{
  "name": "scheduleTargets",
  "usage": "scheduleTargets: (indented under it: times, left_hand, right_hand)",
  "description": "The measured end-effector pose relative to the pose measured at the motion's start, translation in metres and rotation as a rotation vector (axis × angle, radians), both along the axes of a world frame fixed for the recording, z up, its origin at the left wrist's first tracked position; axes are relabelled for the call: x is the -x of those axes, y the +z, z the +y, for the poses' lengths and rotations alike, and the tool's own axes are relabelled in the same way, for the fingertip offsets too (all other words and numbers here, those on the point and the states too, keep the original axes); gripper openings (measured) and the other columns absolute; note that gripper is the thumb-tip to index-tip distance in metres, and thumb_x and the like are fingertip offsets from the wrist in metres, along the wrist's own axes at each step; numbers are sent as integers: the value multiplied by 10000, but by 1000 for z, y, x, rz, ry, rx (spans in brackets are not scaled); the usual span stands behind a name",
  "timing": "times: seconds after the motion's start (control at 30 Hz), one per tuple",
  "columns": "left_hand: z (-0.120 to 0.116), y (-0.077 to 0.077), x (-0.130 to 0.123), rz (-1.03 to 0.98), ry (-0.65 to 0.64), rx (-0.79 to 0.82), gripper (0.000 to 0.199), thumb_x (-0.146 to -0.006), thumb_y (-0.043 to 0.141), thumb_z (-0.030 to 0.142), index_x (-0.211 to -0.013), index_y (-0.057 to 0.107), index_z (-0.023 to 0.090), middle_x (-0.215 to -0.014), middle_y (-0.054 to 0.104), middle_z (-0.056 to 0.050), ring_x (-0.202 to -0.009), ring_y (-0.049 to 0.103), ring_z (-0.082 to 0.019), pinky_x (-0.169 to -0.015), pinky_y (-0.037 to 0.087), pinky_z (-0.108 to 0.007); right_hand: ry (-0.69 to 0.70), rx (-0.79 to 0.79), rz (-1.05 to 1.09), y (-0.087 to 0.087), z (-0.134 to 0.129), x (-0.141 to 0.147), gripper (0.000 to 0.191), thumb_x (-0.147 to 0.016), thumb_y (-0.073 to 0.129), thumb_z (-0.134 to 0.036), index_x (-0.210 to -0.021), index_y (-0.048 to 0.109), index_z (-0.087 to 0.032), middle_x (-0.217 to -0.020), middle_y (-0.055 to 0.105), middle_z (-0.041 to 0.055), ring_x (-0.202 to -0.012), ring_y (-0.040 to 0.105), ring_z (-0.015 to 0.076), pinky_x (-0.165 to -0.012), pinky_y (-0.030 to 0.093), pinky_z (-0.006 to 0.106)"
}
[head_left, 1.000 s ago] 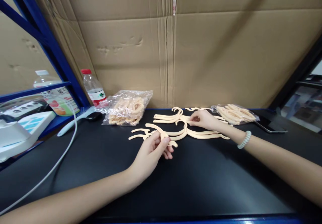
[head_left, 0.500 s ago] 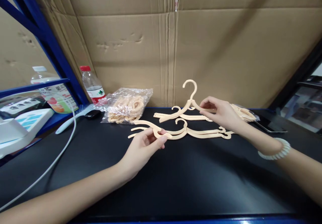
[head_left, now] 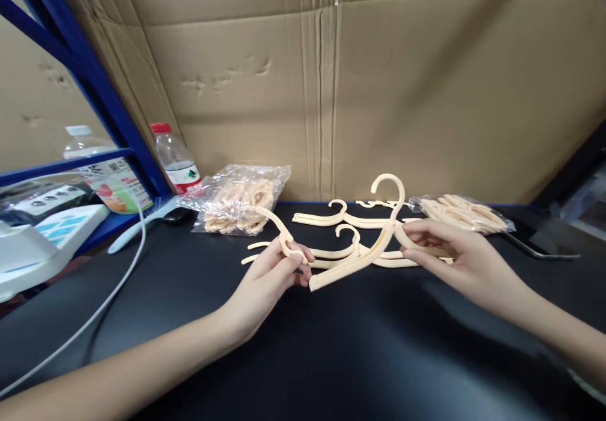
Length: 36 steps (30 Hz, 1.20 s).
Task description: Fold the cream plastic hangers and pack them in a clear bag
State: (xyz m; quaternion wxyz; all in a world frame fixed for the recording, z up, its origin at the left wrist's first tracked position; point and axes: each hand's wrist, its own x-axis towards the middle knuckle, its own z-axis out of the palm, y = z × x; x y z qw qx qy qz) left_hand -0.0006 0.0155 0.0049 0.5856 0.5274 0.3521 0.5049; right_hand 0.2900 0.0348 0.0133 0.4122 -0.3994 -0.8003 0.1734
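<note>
Pinched in my left hand [head_left: 269,276] is a curved beige hanger piece [head_left: 275,220], a loose part with a hooked end at the fingers. My right hand [head_left: 454,254] grips a beige clothes hanger [head_left: 362,260] by its right arm, its hook up and its left arm slanting down towards my left fingers. Whether that tip touches the left hand's piece I cannot tell. Behind them on the black table lie more beige hangers, one nearer [head_left: 388,258] and partly covered by the held one, another farther back [head_left: 322,219].
A clear bag of beige parts [head_left: 241,200] lies at the back left, a second bag [head_left: 461,213] at the back right beside a dark phone [head_left: 540,244]. A red-capped bottle [head_left: 176,162], a pale brush [head_left: 142,224] and a white cable [head_left: 123,288] are at the left.
My right hand has brought its hanger nearer and to the right, lifting it away from the back hangers. The left hand keeps its piece, now turned more upright.
</note>
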Motion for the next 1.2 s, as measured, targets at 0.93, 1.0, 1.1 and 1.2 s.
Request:
scheduleTargets:
  times: [0.93, 1.0, 1.1, 1.2]
  left_hand:
    - [-8, 6, 1, -183, -224, 9, 67, -897, 506, 141, -839, 540, 142, -909, 592, -54, -727, 611, -170, -694, 489, -310]
    - [-8, 7, 1, -188, -227, 18, 72, -882, 524, 138, -816, 552, 136, -887, 596, -53, -703, 609, -166, -667, 487, -298]
    - [-7, 8, 0, -191, -219, 30, 72, -865, 566, 151, -795, 563, 132, -869, 605, -54, -692, 611, -166, -651, 485, -289]
    - [-8, 9, 0, -201, -202, 38, 84, -835, 635, 177, -797, 573, 134, -848, 613, -48, -677, 608, -159, -635, 477, -272]
  right_hand:
    - [-134, -223, 20, -3, -18, 16, 58, -847, 649, -285, -852, 619, -236, -762, 693, -22, -642, 671, 145, -641, 567, 226]
    - [-158, -250, 10, -5, -19, 16, 57, -841, 657, -282, -858, 623, -240, -767, 695, -32, -640, 668, 137, -657, 563, 220]
    - [-170, -273, 12, -7, -20, 15, 59, -835, 661, -282, -858, 624, -241, -771, 696, -37, -644, 670, 139, -655, 563, 220]
    - [-169, -284, 29, -8, -22, 16, 72, -833, 665, -295, -861, 626, -242, -770, 694, -30, -629, 668, 148, -646, 571, 234]
